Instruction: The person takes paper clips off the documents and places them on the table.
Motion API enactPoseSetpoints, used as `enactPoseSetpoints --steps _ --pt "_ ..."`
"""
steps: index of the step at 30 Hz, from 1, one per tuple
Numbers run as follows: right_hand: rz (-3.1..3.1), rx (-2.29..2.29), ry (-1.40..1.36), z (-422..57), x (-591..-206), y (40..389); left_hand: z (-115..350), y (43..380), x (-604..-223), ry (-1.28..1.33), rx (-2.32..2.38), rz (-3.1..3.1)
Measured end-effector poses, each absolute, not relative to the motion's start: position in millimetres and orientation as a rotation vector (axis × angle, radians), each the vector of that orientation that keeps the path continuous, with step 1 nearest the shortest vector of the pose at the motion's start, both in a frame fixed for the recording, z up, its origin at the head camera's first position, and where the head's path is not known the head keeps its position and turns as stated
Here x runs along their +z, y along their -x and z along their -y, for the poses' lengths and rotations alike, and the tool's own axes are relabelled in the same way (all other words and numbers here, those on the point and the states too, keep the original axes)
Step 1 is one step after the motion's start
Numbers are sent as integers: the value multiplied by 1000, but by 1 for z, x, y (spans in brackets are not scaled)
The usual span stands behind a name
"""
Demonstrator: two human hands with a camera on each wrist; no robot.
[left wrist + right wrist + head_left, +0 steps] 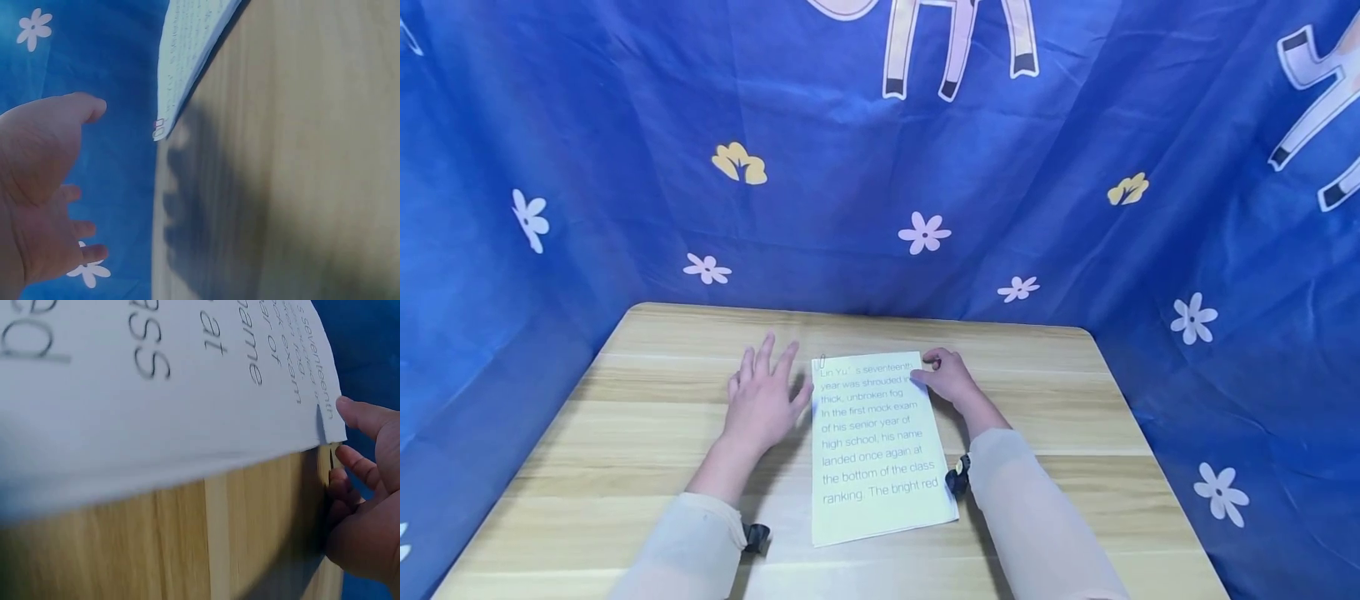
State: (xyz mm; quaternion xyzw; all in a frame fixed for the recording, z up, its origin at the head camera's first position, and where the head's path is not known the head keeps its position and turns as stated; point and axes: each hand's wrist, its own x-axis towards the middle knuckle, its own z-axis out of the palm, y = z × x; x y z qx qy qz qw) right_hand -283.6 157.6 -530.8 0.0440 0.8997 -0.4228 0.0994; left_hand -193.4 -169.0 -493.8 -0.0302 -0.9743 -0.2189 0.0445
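A sheaf of white paper (876,450) printed with large English text lies on the wooden table, a paper clip (822,362) at its top left corner. Left of the sheets is my left hand (763,407), its fingers spread and empty; in the left wrist view this hand (47,194) hovers above the tabletop, apart from the clipped corner. At the top right corner, my right hand (953,377) has its thumb over the page's edge and its fingers bent beside it. In the right wrist view the thumb (362,417) casts a shadow on the page; contact is unclear.
The light wood table (647,433) has rounded far corners. Blue curtains (820,233) with flowers and animal figures hang behind it and on both sides. A dark wrist device (756,537) sits at the left cuff, and another device (958,479) at the right.
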Motion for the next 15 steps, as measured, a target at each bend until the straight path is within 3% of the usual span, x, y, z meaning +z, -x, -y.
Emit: enactPoseSetpoints --steps 15 --pt "-2811 -857 -194 -136 -525 277 170 191 -506 -17 -783 2961"
